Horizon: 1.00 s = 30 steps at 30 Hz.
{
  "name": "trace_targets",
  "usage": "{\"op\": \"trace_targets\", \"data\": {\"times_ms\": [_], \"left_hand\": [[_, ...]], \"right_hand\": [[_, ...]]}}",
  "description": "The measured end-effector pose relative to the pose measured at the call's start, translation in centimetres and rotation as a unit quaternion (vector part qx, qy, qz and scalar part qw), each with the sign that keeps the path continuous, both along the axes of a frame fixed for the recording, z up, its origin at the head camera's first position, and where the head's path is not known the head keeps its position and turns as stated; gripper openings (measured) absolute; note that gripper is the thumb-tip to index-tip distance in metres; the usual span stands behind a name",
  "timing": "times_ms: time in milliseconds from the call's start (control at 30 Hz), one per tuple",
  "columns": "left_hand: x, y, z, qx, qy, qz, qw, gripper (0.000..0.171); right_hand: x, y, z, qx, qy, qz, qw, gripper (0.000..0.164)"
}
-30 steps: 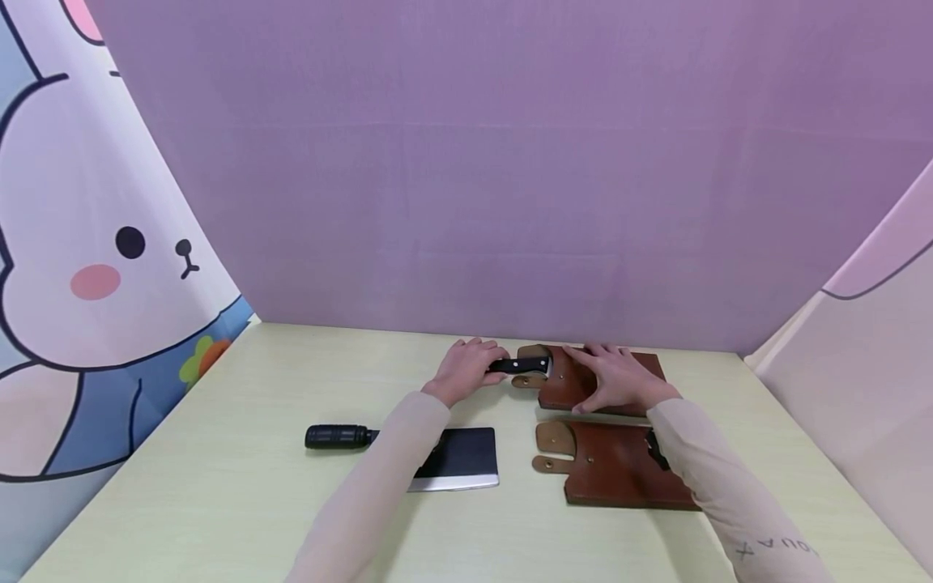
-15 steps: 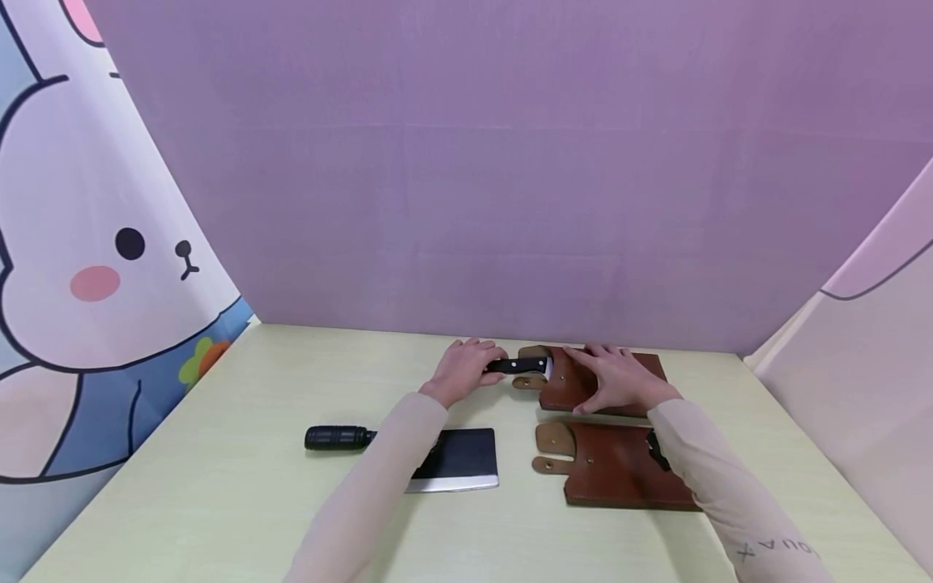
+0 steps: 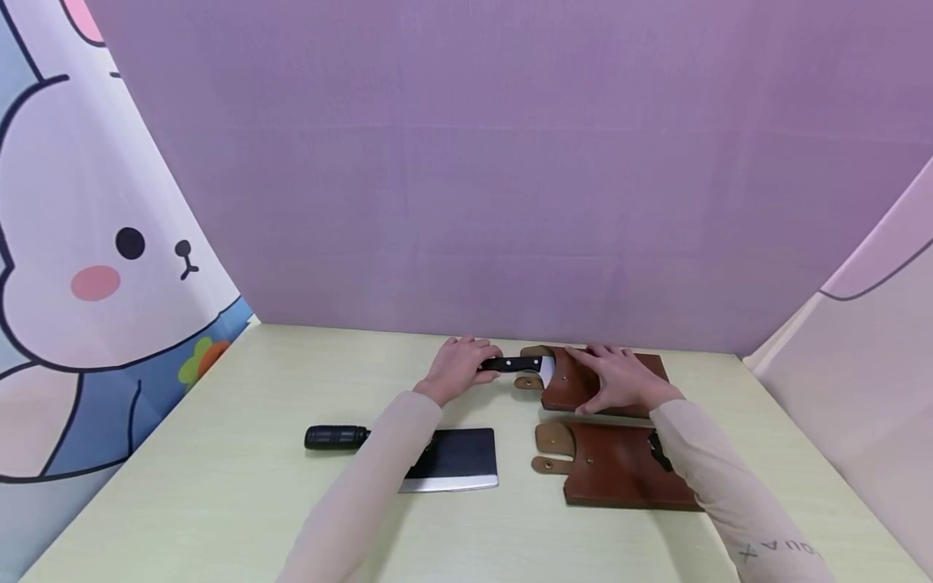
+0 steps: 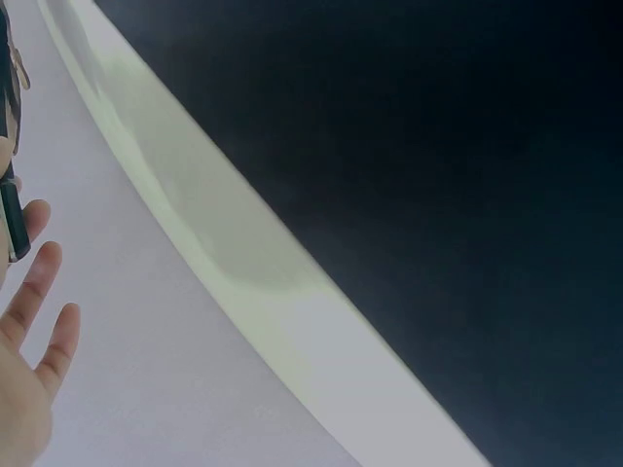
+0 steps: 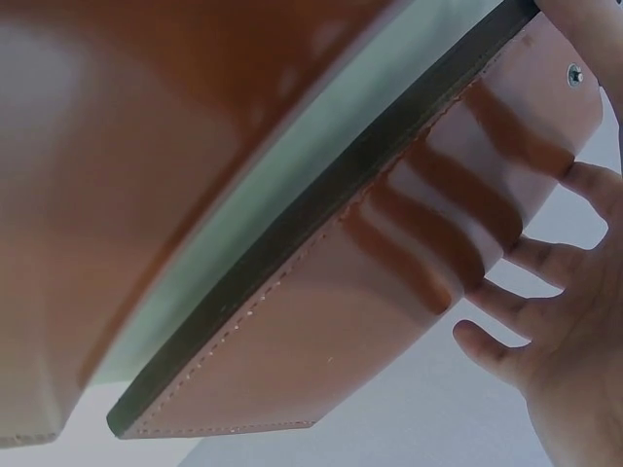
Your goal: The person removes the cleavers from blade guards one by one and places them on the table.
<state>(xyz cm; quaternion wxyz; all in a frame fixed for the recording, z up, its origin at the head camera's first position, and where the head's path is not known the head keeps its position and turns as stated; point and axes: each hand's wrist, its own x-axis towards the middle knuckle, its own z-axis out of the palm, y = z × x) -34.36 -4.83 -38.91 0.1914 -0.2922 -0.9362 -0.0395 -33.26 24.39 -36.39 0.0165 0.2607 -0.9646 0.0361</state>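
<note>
A purple cloth rose behind a pale table, with a cartoon print along the left side. At the far edge of the table, the left hand grasped a knife by its black handle, fingers curled around the rear part. A short stretch of bright blade showed between the handle and the mouth of the upper sheath; the rest was hidden inside the brown leather. The right hand lay on top of that sheath with fingers spread and fairly straight, pressing rather than clenched, its thumb near the front edge.

Nearer the person, the lower sheath lay flat just in front of the first, its flap and strap pointing left. To its left, apart from it, a cleaver lay flat, black handle to the left, partly covered by the left sleeve. The broad dark area in the left wrist view was probably the cleaver's blade, too close to be sure.
</note>
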Motion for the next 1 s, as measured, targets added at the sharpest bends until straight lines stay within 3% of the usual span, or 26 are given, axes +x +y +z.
{"op": "trace_targets", "data": {"times_ms": [300,1000], "left_hand": [[-0.2,-0.8,-0.3,0.023,0.019,-0.021,0.9993,0.028],[-0.2,-2.3,-0.2,0.044,0.032,-0.035,0.9979,0.029]], "right_hand": [[0.2,0.1,-0.1,0.004,-0.007,-0.003,1.0,0.103],[0.4,0.3,0.1,0.007,-0.005,-0.008,1.0,0.102]]}}
